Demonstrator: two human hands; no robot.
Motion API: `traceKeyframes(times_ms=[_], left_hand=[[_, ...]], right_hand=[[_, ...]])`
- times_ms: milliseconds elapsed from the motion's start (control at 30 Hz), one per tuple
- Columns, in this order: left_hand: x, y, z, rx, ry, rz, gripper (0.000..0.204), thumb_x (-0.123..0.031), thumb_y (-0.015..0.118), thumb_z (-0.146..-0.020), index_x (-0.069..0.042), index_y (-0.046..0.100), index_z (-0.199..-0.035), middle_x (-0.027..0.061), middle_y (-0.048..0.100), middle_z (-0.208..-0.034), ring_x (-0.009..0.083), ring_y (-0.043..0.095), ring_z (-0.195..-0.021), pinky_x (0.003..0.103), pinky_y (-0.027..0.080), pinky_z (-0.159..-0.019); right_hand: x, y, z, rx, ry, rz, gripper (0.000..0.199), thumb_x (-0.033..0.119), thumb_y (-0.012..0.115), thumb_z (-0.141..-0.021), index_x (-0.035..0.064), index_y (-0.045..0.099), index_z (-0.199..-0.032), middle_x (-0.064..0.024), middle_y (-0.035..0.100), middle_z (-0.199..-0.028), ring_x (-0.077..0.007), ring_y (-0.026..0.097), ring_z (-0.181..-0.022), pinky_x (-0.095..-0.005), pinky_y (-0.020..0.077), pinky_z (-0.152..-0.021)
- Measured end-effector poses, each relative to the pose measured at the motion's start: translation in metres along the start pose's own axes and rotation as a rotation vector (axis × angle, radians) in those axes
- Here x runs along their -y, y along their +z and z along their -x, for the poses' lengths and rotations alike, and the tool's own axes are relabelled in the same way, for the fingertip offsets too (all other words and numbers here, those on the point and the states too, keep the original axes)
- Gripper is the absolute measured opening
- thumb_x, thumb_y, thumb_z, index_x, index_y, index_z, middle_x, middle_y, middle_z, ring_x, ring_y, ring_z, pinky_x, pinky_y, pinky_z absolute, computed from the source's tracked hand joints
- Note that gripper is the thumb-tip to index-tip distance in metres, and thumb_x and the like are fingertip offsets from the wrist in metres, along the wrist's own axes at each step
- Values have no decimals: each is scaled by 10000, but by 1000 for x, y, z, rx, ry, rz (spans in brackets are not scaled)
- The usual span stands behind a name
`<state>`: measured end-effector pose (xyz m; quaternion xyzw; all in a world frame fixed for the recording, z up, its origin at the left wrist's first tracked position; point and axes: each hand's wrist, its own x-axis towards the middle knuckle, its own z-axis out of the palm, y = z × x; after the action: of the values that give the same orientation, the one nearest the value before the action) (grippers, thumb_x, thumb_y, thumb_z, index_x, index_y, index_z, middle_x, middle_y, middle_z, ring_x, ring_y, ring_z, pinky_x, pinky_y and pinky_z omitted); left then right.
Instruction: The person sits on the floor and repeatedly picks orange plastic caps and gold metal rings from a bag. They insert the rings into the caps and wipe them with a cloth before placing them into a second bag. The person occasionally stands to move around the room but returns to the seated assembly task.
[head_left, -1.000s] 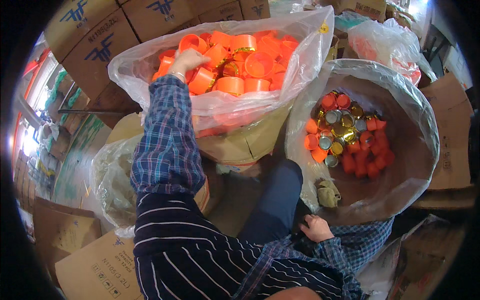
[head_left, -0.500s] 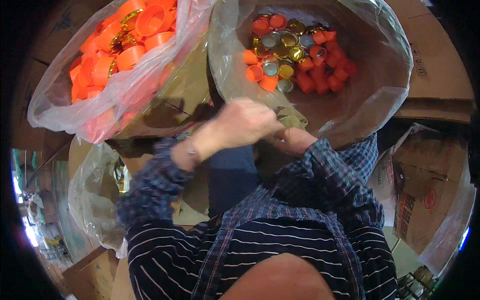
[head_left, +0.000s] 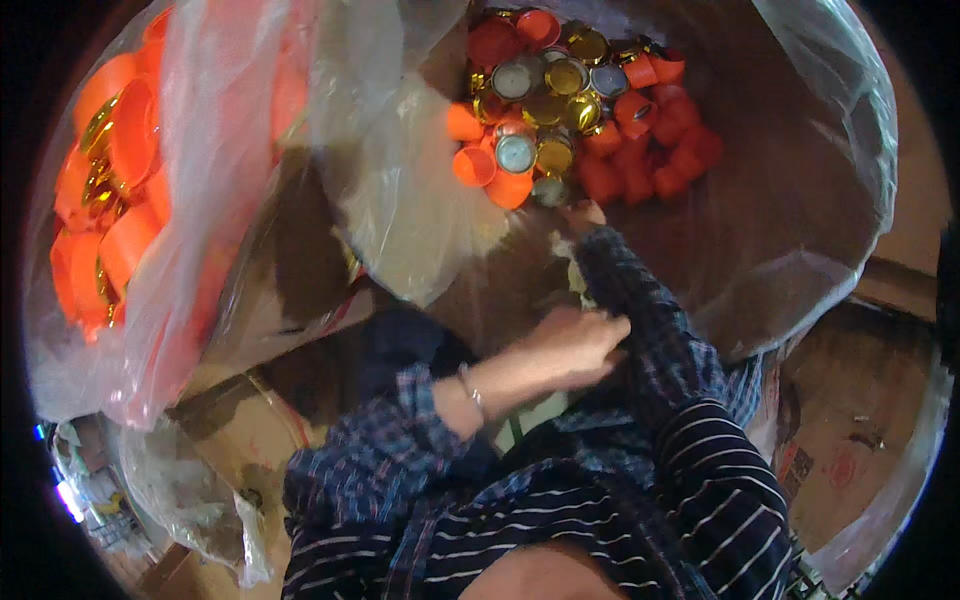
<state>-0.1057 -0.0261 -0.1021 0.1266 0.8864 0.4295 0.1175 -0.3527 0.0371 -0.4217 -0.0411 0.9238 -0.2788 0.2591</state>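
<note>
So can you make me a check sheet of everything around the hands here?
Surface: no table seen; cardboard boxes below the bags.
Job's things: pile of orange and gold caps in the right plastic bag.
Clutter: left plastic bag full of orange caps; crumpled plastic lower left.
Hands: left hand at the right sleeve, blurred; right hand reaches to the cap pile, mostly hidden by its sleeve.
Cables: nothing seen.
Surroundings: more cardboard on the right.

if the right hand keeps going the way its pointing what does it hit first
The right hand reaches up into the plastic-lined bin. Straight on, it would likely meet the pile of orange and gold caps, the nearest ones right by its fingertips, though depth is unclear.
</note>
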Motion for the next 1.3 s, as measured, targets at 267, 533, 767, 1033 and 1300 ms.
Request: traceKeyframes(times_ms=[267, 533, 767, 1033, 1300], left_hand=[[1, -11, 6, -98, 31, 36, 266, -113, 619, -818, 16, 616, -1050, 186, 636, -867, 355, 651, -824, 440, 524, -736], [-13, -23, 12, 119, 92, 99, 275, -264, 626, -915, -14, 587, -1025, 182, 626, -912, 374, 638, -902, 458, 520, -780], [-14, -21, 9, 132, 95, 100, 264, -253, 641, -898, -20, 586, -1010, 152, 609, -893, 340, 634, -864, 439, 513, -742], [-10, -21, 10, 21, 104, 50, 270, -268, 685, -865, -26, 601, -951, 163, 631, -864, 356, 652, -832, 444, 535, -712], [-11, -27, 10, 117, 9, 5, 274, -279, 631, -897, -46, 626, -1040, 160, 653, -934, 351, 652, -888, 440, 532, -775]], right_hand=[[-10, 78, -76, -133, -156, -446, 614, 375, 764, -786, 25, 614, -1268, -188, 675, -1179, -332, 657, -1065, -426, 517, -908], [11, -70, -57, -225, -453, -246, 357, 290, 656, -882, 9, 694, -1100, -213, 705, -1033, -354, 687, -942, -419, 525, -824], [53, -144, -137, -560, -449, 183, 439, 460, 558, -917, 67, 678, -1071, -191, 700, -973, -437, 649, -940, -515, 518, -819], [42, -142, -99, -198, -517, 63, 455, 359, 641, -900, 61, 647, -1244, -154, 704, -1113, -290, 674, -1006, -429, 536, -875], [-29, -260, -96, -130, -294, -438, 356, 257, 685, -893, 17, 692, -1156, -98, 682, -1161, -217, 644, -1053, -372, 492, -965]])
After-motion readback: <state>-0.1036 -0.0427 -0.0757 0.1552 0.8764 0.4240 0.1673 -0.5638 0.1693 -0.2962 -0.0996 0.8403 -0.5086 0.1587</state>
